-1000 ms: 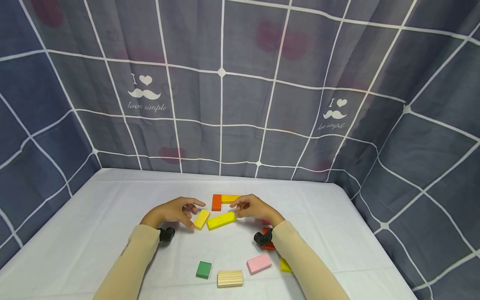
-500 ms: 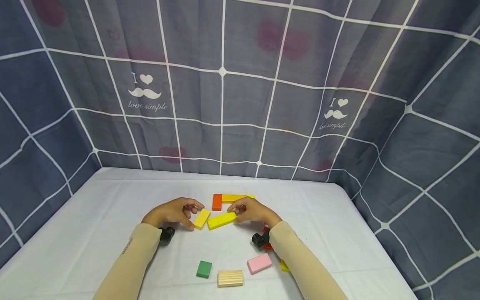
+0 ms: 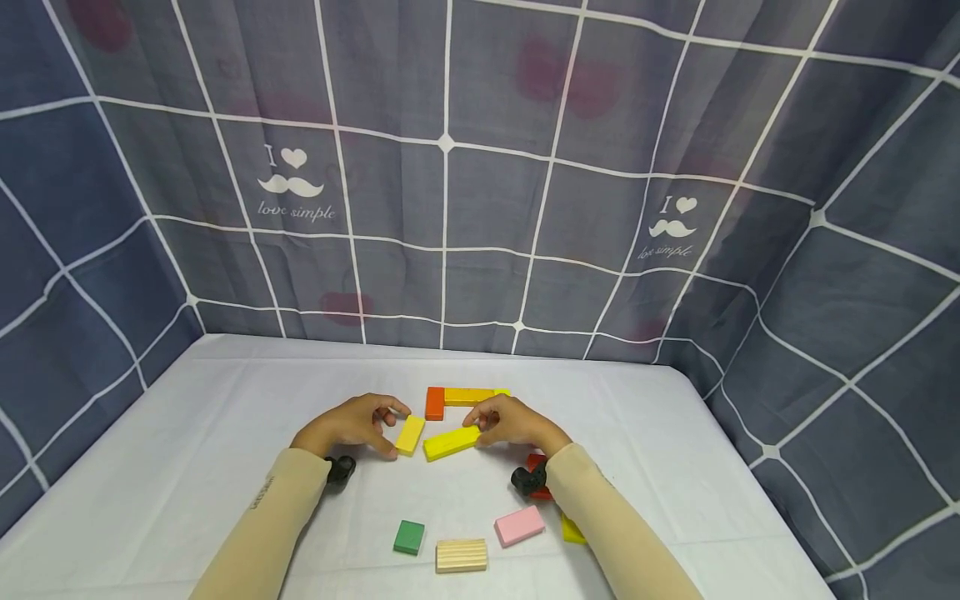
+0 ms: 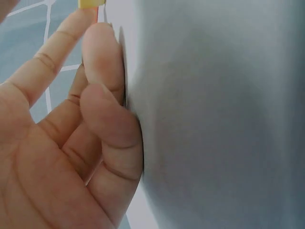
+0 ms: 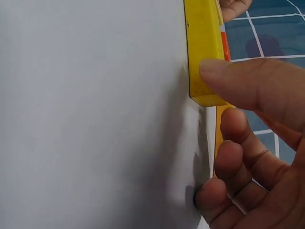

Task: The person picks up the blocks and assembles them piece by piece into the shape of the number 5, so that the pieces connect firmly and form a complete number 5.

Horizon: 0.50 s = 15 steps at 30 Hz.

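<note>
In the head view, my left hand (image 3: 358,423) has its thumb and index finger at the two ends of a short yellow block (image 3: 409,435), which stands tilted on the table. The left wrist view catches only a corner of this block (image 4: 90,3) at a fingertip; the other fingers curl near the white cloth. My right hand (image 3: 514,420) pinches the right end of a longer yellow block (image 3: 450,443), its thumb on the side in the right wrist view. A small gap parts the two blocks. Behind them lie an orange block (image 3: 435,403) and a yellow-orange block (image 3: 468,397), joined in a corner.
Toward the front lie a green block (image 3: 408,537), a ridged wooden block (image 3: 461,556) and a pink block (image 3: 519,527). A red block (image 3: 540,492) and another yellow block (image 3: 572,530) are partly covered by the right arm. A grey checked curtain (image 3: 487,200) surrounds the white table (image 3: 210,400).
Both hands have shifted slightly right, the short yellow block and the longer yellow block moving with them. The right fingers have come down closer round the long block's end.
</note>
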### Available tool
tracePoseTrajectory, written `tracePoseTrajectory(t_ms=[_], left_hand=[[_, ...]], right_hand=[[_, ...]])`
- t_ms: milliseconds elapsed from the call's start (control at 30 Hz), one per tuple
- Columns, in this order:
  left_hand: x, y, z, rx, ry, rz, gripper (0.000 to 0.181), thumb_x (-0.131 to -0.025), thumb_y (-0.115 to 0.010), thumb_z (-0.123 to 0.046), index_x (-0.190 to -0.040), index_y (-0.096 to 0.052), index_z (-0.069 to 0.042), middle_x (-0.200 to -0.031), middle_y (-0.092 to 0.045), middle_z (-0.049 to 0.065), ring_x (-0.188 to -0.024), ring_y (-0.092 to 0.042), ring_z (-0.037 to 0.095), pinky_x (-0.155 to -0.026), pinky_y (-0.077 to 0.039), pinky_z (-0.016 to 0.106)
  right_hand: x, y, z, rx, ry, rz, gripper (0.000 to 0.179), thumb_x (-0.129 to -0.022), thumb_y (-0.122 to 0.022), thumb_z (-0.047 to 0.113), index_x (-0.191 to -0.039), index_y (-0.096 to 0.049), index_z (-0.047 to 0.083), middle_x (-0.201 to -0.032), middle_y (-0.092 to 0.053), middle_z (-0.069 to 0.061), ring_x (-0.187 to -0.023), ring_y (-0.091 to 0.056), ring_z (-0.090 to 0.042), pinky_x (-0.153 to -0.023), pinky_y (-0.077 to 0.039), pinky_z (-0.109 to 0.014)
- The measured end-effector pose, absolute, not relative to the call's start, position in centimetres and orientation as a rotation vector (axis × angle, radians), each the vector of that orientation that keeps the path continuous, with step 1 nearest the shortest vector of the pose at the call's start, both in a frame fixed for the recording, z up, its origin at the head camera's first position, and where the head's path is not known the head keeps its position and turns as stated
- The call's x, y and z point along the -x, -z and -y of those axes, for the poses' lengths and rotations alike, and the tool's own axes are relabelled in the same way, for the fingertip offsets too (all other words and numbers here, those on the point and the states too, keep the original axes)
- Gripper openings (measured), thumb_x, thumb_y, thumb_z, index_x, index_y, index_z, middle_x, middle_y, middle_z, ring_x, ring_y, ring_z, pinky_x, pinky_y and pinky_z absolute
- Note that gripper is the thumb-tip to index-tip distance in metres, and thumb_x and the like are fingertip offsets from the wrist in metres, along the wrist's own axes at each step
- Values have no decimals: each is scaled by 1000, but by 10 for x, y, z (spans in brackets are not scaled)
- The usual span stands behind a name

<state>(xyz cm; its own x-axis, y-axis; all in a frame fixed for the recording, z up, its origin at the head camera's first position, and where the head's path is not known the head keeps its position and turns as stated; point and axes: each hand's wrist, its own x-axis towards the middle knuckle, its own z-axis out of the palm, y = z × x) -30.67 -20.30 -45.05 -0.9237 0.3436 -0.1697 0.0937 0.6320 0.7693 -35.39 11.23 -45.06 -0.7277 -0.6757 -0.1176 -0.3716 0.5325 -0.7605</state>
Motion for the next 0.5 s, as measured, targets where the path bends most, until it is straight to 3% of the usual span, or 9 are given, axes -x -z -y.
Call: tracePoseTrajectory(t_ms=[500], left_hand=[[299,446,189,-368,-1052,-2673,57,-72,-100,-11,-123,-75,-11,-101,-64,2,-97,-57,22,-92,-47,42]], right_hand=[[355,451,-129,862,1036,-2363,29,-87,-83,-9,-114,-78,0,-83,-56,3,-78,-51,-10,-74,-43,-23]])
